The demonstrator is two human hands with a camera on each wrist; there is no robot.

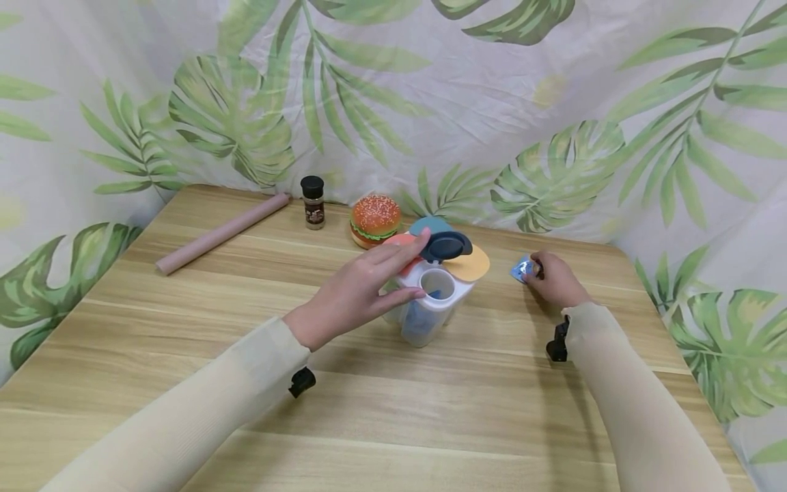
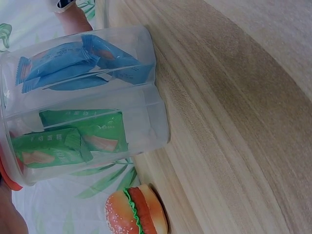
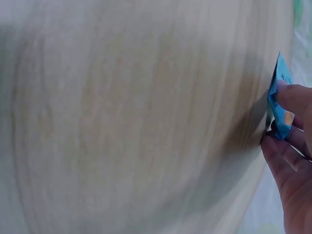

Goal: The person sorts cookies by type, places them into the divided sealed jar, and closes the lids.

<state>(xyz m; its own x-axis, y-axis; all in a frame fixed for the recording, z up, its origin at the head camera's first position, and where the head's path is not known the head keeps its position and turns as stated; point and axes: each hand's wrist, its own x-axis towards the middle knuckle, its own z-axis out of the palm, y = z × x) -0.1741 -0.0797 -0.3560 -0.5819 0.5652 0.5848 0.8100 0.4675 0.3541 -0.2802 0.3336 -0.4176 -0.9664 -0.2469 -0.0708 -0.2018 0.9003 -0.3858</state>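
Observation:
My left hand [image 1: 375, 287] reaches over a clear storage container [image 1: 421, 328] with coloured flip lids. Its fingers lie nearly straight along the raised dark lid [image 1: 445, 246], and the thumb is at the rim of the uncovered round opening. Blue wrapped snack packets [image 2: 58, 63] lie in one compartment and green wrapped packets [image 2: 73, 139] in another, as the left wrist view shows through the walls. To the right of the container, my right hand [image 1: 558, 279] pinches a small blue snack packet [image 1: 522, 268] between thumb and fingers, close over the table.
Behind the container stands a toy hamburger [image 1: 376, 220], with a black-capped spice jar [image 1: 313, 203] to its left. A pinkish rod [image 1: 223, 234] lies diagonally on the wooden table [image 1: 393, 424] at the far left. A leaf-patterned curtain [image 1: 381, 89] hangs along the back edge.

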